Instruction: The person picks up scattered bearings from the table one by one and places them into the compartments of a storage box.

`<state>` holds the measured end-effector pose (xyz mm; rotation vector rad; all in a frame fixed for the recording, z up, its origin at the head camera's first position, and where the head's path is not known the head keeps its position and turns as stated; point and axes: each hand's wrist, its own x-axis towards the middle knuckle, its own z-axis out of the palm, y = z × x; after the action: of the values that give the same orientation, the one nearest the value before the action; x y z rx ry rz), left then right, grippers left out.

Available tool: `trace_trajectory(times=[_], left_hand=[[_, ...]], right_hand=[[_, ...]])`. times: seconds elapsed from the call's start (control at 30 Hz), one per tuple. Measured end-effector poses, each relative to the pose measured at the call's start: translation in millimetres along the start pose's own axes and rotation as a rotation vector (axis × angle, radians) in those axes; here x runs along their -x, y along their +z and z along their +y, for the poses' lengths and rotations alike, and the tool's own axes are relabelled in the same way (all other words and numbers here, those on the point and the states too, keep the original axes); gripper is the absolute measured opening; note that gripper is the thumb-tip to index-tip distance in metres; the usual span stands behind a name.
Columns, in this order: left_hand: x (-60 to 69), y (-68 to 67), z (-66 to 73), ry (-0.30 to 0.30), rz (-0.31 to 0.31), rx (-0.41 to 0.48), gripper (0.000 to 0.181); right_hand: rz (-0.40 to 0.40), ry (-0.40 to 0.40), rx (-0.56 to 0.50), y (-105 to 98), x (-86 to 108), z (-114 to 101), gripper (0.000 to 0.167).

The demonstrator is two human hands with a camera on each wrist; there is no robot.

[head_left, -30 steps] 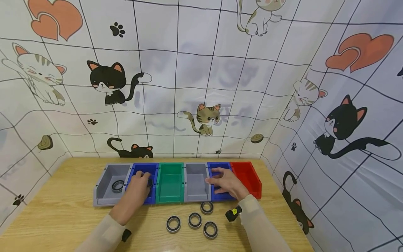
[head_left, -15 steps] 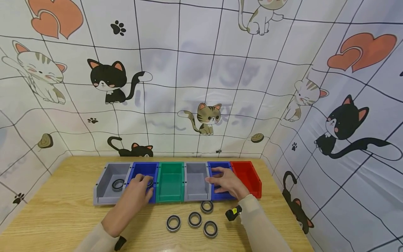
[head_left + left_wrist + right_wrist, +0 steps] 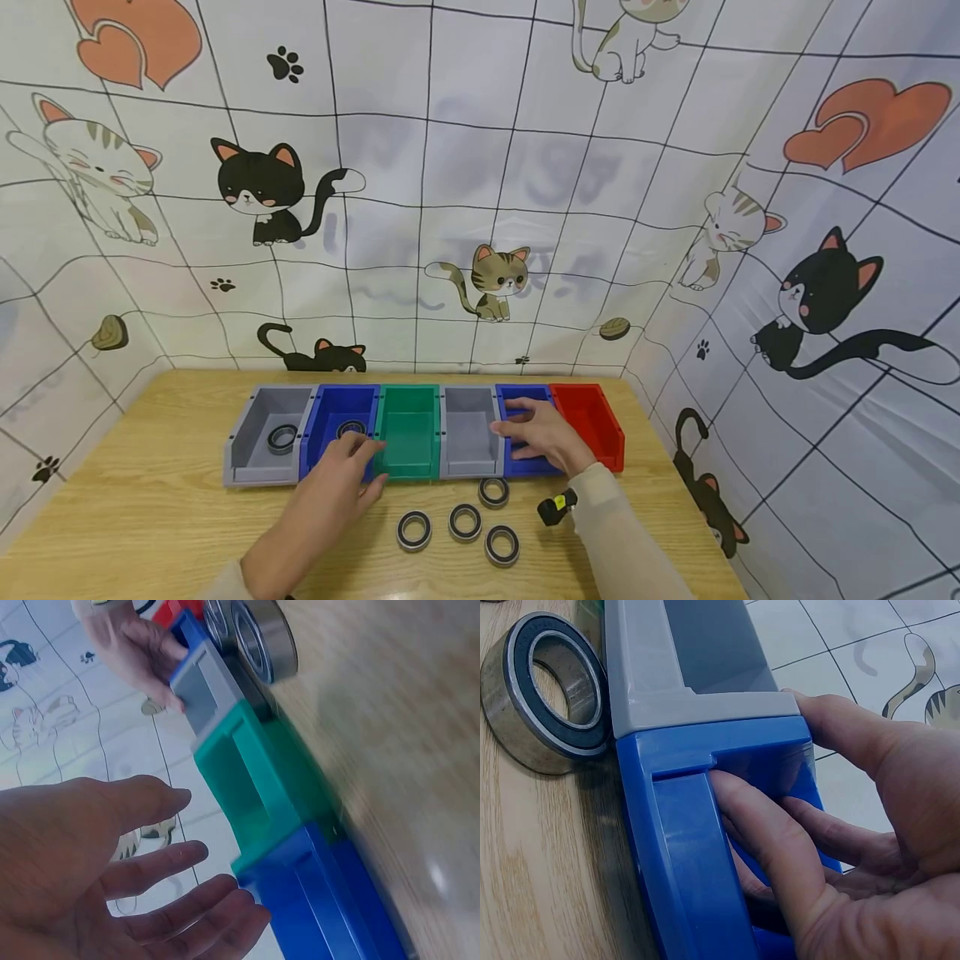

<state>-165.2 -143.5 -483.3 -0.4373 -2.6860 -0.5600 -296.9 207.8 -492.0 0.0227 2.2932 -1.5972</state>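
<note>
Bright, smooth metal on the rings (image 3: 559,733), dull black across their faces; slick plastic for the bins (image 3: 408,433); wood grain on the table (image 3: 150,508), fairly glossy (there's the glare spot!); wrinkled sheeting (image 3: 465,183) behind; matt cloth sleeves (image 3: 630,542).

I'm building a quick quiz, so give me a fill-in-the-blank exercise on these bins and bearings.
At the row's right end stands a rectangular plastic bin coloured ___.
Exactly ___ black and silver metal ring bearings lie directly on the light wooden table.
The person's right hand reaches into another plastic bin, coloured ___.
Missing words: red; four; blue.
</note>
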Motion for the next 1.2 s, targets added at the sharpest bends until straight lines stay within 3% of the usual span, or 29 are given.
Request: trace_trajectory(times=[0.33, 0.57, 0.97, 1.2], left_hand=[[9.2, 5.8, 20.2, 0.057, -0.095, 0.050, 0.040], [16.1, 20.7, 26.1, 0.132, -0.169, 0.113, 0.042], [19.6, 31.4, 36.2, 0.100, -0.350, 0.174, 0.047], [20.1, 33.6, 36.6, 0.094, -0.402, 0.220, 0.044]], right_hand=[[0.006, 0.000, 0.001, -0.8, -0.7, 0.7, 0.085], [0.011, 0.006, 0.008, -0.8, -0.7, 2.1, 0.085], [0.006, 0.009, 0.001, -0.3, -1.8, 2.9, 0.086], [0.009, 0.026, -0.008, 0.4, -3.3, 2.7, 0.087]])
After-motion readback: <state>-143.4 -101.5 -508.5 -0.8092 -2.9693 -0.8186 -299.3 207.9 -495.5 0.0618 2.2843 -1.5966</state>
